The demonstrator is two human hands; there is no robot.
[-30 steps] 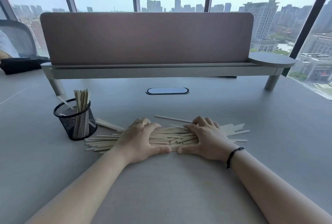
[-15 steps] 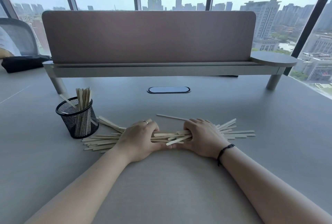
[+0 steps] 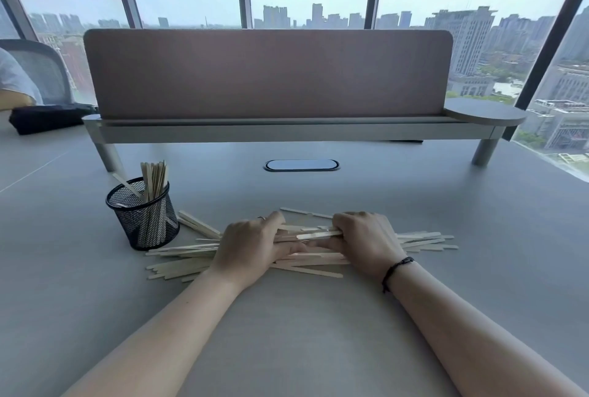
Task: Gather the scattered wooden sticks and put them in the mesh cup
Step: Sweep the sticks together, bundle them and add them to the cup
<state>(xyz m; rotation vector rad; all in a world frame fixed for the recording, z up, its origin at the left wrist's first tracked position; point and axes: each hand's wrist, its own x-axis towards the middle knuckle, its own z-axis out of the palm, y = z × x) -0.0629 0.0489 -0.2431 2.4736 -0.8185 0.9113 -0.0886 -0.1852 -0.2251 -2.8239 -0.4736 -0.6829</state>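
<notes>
On the grey desk, mid-frame, left hand and right hand clench the pale flat wooden sticks (gathering step); next, lifting them toward the black mesh cup at centre-left.

A second ago my left hand and right hand lay flat on the sticks. Now my fingers have curled around the bunch between my hands, thumbs tucked underneath, lifting some.
</notes>
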